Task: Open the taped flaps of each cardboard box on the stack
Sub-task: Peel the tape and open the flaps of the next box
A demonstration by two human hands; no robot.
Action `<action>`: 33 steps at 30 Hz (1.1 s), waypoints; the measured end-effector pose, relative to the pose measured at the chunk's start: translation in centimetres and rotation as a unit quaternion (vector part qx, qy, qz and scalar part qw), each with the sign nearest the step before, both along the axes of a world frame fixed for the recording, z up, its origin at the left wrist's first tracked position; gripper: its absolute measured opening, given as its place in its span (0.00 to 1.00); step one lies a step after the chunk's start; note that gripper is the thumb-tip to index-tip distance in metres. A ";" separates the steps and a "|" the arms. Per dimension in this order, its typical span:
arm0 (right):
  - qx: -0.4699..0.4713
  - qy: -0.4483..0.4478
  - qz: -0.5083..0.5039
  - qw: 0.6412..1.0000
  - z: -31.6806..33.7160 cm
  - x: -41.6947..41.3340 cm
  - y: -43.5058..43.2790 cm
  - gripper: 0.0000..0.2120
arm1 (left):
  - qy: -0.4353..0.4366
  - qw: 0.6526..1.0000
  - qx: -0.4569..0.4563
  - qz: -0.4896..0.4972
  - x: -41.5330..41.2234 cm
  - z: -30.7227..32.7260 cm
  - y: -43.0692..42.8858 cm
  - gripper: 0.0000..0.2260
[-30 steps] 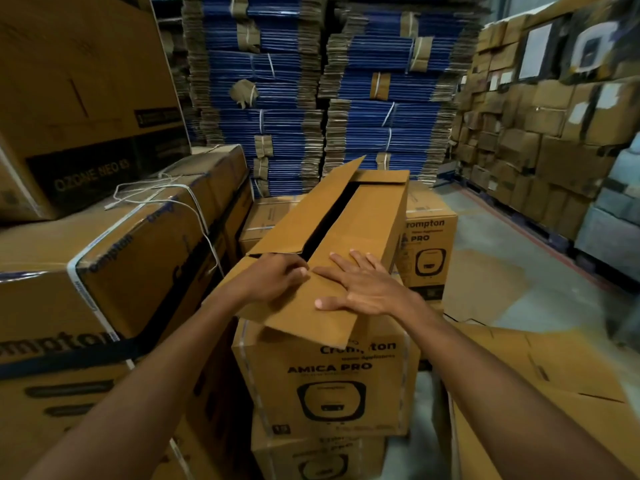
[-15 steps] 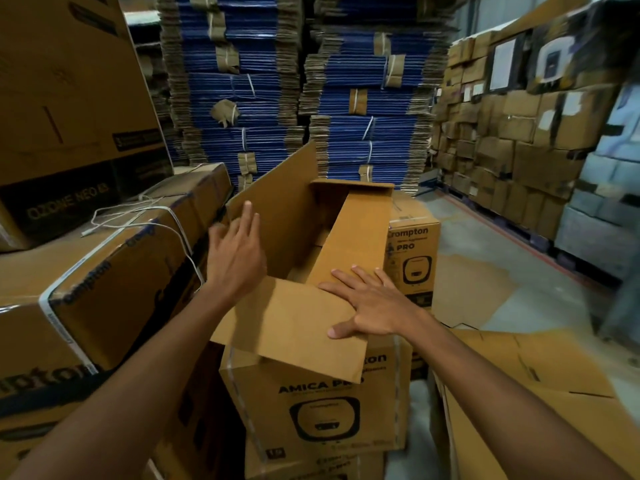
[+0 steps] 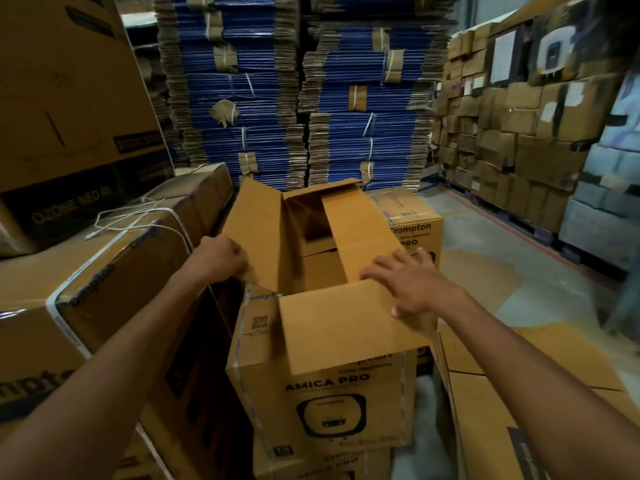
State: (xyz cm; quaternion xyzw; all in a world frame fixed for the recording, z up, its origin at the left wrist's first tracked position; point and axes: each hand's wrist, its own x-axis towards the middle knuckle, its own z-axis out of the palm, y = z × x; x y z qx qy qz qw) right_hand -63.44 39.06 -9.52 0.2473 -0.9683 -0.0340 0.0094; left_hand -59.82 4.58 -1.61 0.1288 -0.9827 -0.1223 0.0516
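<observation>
L hand [image 3: 221, 256] grips box [image 3: 325, 393] left flap [image 3: 254, 233]; R hand [image 3: 412, 289] on near flap [image 3: 346, 327].

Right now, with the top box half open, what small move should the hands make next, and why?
Probably the right hand should swing the long right flap outward. That flap lies across the opening of the brown cardboard AMICA PRO box, while the left hand already holds the long left flap raised and the near flap hangs down in front.
</observation>
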 end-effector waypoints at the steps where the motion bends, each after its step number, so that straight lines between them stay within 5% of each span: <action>1: -0.004 0.015 -0.025 1.000 0.3 -0.3 0.5 0.44 | 0.016 0.999 0.036 -0.020 0.5 0.1 1.3 0.14; 5: -0.073 0.040 -0.074 0.994 2.6 0.9 0.1 0.35 | 0.092 0.977 0.187 -0.052 2.0 -1.5 6.7 0.10; 9: -0.223 -0.091 0.002 0.971 3.3 5.1 -5.2 0.30 | 0.153 0.953 0.245 -0.086 3.4 -2.7 12.6 0.09; 13: -0.191 0.042 -0.031 0.980 1.6 5.7 -6.5 0.16 | 0.143 0.936 0.271 -0.171 4.3 -2.3 14.5 0.15; 19: -0.251 0.014 -0.034 0.967 1.0 4.8 0.4 0.31 | 0.082 0.960 0.061 -0.260 1.5 -0.7 9.2 0.37; 23: -0.297 -0.019 -0.065 0.953 1.2 4.4 6.0 0.25 | 0.138 0.951 -0.191 -0.201 -1.0 -1.7 5.1 0.20; 25: -0.310 -0.042 -0.049 0.948 2.3 4.6 7.3 0.19 | 0.199 0.925 -0.241 -0.216 -1.4 -2.4 5.0 0.11; 28: -0.346 -0.072 0.009 0.935 6.2 5.9 7.3 0.18 | 0.194 0.910 -0.258 -0.260 -1.2 -2.4 6.7 0.12; 30: -0.297 -0.068 0.022 0.952 8.5 6.5 6.6 0.22 | 0.199 0.900 -0.264 -0.283 -1.2 -2.3 8.4 0.14; 33: -0.106 -0.012 -0.042 0.993 9.5 6.4 4.6 0.27 | 0.217 0.880 -0.279 -0.318 -0.7 -2.1 11.3 0.15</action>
